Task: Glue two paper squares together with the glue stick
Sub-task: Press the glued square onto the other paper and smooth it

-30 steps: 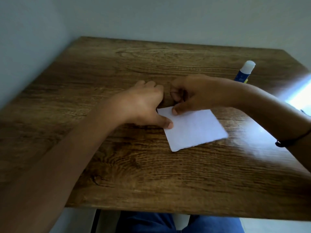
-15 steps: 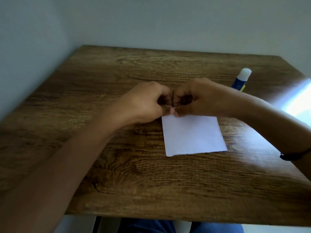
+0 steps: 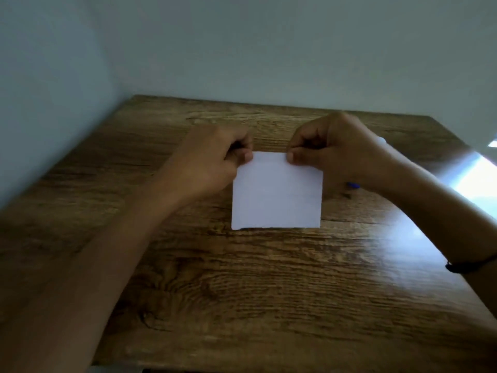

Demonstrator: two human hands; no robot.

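Paper square pinched at top corners, L hand & R hand grips clenched, above table

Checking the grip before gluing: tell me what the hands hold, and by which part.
The paper, by its far edge: left hand pinches the far-left corner, right hand the far-right corner.

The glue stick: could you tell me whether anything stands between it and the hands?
The right hand and its forearm themselves cover most of the glue stick; only a blue sliver shows beneath the wrist. Both hands pinch the paper's far corners, left hand included, so they must let go first.
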